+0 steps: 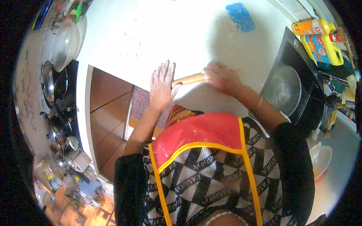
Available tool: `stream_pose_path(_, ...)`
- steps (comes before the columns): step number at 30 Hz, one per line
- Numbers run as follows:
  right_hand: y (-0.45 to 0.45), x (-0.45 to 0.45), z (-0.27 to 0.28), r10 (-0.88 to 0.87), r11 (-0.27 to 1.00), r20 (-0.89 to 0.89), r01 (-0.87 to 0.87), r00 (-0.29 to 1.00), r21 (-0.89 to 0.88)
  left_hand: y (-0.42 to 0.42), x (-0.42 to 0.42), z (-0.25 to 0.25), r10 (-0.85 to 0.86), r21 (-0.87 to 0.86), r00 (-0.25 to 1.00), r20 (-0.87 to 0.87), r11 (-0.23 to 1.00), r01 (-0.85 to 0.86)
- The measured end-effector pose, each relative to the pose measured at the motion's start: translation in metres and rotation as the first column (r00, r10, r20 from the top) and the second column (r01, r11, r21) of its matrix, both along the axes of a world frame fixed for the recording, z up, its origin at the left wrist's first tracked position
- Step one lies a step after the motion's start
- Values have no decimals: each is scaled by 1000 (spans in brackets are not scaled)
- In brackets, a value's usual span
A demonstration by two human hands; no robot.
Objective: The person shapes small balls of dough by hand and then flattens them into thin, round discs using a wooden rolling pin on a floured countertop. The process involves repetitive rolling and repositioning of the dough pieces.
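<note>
A wooden rolling pin point(190, 80) lies slanted across the near edge of a white worktop point(192, 36). My right hand point(223, 77) is curled over its right end, slightly blurred. Flat beside the left end is my left hand point(161, 84), its fingers stretched forward and the thumb out to the side, against the pin. Pale flour shows on the left fingers. Glare washes out the surface around both hands, so whether dough lies under the pin cannot be told. Several faint pale round pieces point(131, 45) lie farther left on the worktop.
A blue flat scraper-like piece point(241, 17) lies at the far right. Two yellow jugs point(322, 49) stand beyond a translucent bowl point(283, 90) on a black surface. Leftward are a clear domed lid point(65, 45) and a dark pan point(52, 84). Brown floor tiles point(109, 107) show below the worktop.
</note>
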State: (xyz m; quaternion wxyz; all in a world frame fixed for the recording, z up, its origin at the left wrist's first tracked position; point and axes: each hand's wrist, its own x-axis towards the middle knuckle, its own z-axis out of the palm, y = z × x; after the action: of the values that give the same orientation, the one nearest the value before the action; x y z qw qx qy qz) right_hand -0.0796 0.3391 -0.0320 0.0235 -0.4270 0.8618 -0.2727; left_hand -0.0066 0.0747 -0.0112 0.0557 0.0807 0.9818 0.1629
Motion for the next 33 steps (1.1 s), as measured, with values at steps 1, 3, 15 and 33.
stream_pose_path(1,-9,-12,-2,16,1000,-46,-17,999,-23,-2,-11,-6,-11,-86,998,-69,996,5)
stream_pose_path(3,-27,-49,-11,-87,989,-155,66,984,-135,-6,-51,-6,94,-99,985,-147,989,-109)
stream_pose_path(15,3,19,0,-12,1000,-36,12,999,-19,16,10,-4,193,238,981,20,952,-192)
stream_pose_path(33,20,15,8,-40,994,-17,38,999,-102,-67,-51,12,377,-40,915,-141,922,-386)
